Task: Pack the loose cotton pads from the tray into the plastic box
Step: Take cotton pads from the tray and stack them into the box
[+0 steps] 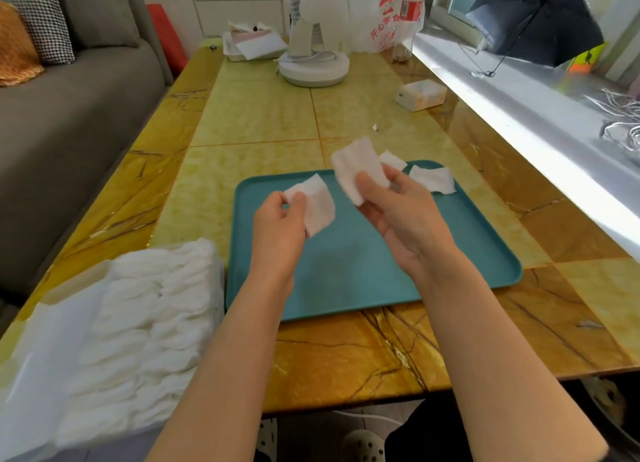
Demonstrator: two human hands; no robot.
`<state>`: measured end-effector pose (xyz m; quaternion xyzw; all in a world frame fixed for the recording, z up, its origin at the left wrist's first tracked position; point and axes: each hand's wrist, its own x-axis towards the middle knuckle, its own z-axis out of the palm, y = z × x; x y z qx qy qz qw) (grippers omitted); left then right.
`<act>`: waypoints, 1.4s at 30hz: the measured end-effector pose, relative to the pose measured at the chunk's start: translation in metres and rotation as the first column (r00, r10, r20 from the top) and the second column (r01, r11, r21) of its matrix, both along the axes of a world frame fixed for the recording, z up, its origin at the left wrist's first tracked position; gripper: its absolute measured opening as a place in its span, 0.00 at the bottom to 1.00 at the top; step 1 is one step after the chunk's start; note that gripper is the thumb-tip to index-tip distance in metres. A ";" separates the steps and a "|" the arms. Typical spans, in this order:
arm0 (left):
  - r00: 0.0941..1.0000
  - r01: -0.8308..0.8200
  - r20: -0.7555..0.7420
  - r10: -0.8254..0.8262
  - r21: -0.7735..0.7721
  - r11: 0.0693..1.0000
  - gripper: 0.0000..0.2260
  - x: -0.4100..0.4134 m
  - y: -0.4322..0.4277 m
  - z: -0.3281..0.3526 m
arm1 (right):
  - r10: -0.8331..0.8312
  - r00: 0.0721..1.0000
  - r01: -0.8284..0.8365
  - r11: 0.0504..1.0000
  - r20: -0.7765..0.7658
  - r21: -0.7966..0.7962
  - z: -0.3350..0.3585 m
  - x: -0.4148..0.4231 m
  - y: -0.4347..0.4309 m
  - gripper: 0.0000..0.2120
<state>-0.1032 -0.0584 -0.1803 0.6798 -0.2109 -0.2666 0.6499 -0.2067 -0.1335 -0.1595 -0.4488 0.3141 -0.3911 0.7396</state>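
A teal tray [346, 274] lies on the table in front of me. My left hand [277, 229] pinches a white cotton pad [320, 205] above the tray's left part. Above the tray's middle, my right hand [398, 212] holds another white cotton pad [358, 171]. Two loose cotton pads rest at the tray's far right corner, one [433, 179] in plain view and one [393, 160] partly hidden behind my right hand. The clear plastic box [114, 340], at the near left, is packed with rows of white pads.
A white fan base [313, 68] stands at the table's far end, beside a plastic bag [384, 18] and a stack of papers [254, 44]. A small tissue pack [420, 94] lies far right. A grey sofa [69, 115] borders the left, a window ledge [536, 115] the right.
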 end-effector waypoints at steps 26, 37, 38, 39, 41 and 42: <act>0.982 0.011 0.188 -0.014 0.018 1.000 0.20 0.000 -0.013 0.001 | -0.323 0.804 0.027 0.858 -0.499 -0.513 -0.033 0.012 -0.032 0.16; 0.965 0.016 0.260 -0.037 0.082 0.996 0.15 0.009 -0.032 -0.019 | -0.367 0.127 -0.606 0.707 -0.922 -0.365 -0.050 -0.003 -0.140 0.32; 0.967 0.013 0.254 -0.034 0.081 0.997 0.14 0.010 -0.033 -0.020 | -0.358 0.141 -0.615 0.699 -0.923 -0.364 -0.049 0.000 -0.133 0.30; 0.968 0.008 0.250 -0.028 0.080 0.997 0.12 0.011 -0.033 -0.021 | -0.352 0.152 -0.630 0.686 -0.924 -0.364 -0.049 0.004 -0.124 0.28; 0.969 -0.005 0.245 -0.015 0.079 0.997 0.11 0.013 -0.032 -0.022 | -0.369 0.148 -0.678 0.638 -0.918 -0.366 -0.050 0.009 -0.104 0.25; 0.970 -0.011 0.244 -0.009 0.079 0.997 0.11 0.014 -0.032 -0.022 | -0.393 0.155 -0.690 0.613 -0.906 -0.384 -0.052 0.011 -0.096 0.23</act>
